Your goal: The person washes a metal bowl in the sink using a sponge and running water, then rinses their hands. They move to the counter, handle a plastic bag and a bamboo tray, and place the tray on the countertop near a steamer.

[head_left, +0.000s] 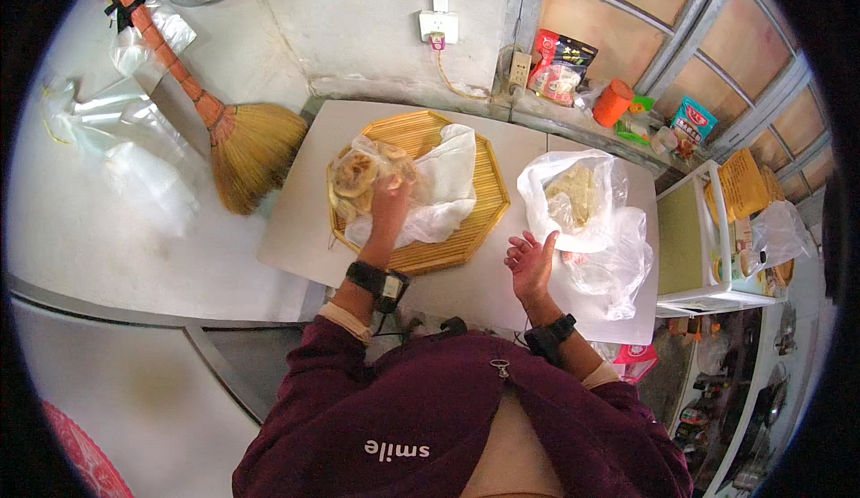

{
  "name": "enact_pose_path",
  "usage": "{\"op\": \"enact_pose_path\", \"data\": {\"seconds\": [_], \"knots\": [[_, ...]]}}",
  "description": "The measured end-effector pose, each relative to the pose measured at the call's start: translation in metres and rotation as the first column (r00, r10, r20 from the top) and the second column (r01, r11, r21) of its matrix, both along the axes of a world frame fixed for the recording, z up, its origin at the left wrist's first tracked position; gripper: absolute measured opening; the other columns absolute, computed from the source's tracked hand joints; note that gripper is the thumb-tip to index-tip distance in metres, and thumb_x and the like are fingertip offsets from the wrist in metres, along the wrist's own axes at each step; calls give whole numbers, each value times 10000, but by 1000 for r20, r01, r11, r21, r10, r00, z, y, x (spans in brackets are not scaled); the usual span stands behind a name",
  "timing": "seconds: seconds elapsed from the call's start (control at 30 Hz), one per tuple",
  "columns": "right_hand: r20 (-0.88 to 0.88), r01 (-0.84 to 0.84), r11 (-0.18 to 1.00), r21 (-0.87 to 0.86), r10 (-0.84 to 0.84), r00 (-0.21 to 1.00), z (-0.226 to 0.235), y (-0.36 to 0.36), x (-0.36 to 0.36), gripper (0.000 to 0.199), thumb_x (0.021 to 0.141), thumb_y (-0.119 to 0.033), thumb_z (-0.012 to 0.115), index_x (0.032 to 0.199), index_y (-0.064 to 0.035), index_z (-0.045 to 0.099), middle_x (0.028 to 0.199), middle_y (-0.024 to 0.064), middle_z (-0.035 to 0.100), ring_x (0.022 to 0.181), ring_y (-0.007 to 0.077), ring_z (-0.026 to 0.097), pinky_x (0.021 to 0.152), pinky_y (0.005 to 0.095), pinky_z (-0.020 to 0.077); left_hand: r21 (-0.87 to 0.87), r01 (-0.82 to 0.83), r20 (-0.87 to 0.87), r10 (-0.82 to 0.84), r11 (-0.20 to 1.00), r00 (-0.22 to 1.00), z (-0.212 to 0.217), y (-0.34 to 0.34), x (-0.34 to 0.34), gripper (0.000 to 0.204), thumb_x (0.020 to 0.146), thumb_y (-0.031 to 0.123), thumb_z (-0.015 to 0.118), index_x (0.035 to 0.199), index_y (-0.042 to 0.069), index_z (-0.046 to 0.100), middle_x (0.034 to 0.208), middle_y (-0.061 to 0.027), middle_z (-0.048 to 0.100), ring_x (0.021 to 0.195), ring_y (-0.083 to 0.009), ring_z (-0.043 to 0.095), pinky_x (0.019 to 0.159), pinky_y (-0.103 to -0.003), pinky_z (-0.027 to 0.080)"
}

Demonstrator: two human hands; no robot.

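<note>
My left hand (390, 204) grips a clear plastic bag of round flatbreads (356, 176) that rests on a many-sided woven bamboo tray (475, 225). Loose white plastic (443, 189) from the bag spreads over the tray to the right of that hand. My right hand (532, 263) hovers over the white table (466, 287) with fingers apart, holding nothing. It is just left of a second open plastic bag (573, 195) with pale flat food inside.
A straw broom (242, 144) leans against the wall at left, by empty clear bags (134, 153). Snack packets (560, 66) and an orange cup (613, 102) stand on the back ledge. A white shelf cart (694, 238) stands at right.
</note>
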State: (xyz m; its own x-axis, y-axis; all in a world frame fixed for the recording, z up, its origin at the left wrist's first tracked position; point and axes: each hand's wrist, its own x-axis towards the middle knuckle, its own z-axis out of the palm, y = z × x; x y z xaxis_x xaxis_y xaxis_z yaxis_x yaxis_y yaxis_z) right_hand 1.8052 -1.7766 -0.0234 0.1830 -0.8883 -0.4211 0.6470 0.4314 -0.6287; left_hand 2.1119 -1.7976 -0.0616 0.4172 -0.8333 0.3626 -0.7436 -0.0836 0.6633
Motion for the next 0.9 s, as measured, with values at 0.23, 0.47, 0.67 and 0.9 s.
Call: {"op": "enact_pose_path", "data": {"seconds": [0.23,0.47,0.67,0.9], "knots": [[-216,-345,908,-239,297,930,9,7,54,405,854,-319,536,1119,-16,488,920,88,565,647,120,499,611,262,437,-138,-260,-213,228,956,950,32,-24,69,611,736,342,656,1164,-51,468,1139,-229,507,1088,-350,462,940,-388,349],[-271,-566,804,-181,513,815,7,-5,109,420,851,-208,553,1202,-13,430,1059,96,549,804,149,553,731,276,459,-14,-242,-337,224,970,915,17,-71,99,420,769,330,662,788,-67,525,564,-112,514,431,-197,480,408,-383,390],[-266,-593,779,-203,539,799,-1,-9,140,511,828,-162,588,1258,-6,360,1167,150,466,915,214,540,758,326,466,114,-59,-567,114,992,816,31,-51,97,365,803,256,622,605,-6,463,469,-64,443,378,-137,409,373,-342,321],[-412,-623,739,-254,500,761,-1,-7,152,748,781,-175,650,1356,-33,193,1285,196,343,1037,255,495,803,347,460,-187,-85,-832,-112,979,543,85,-35,88,195,770,147,603,818,-42,595,687,-42,566,570,-112,506,514,-270,395]]}}
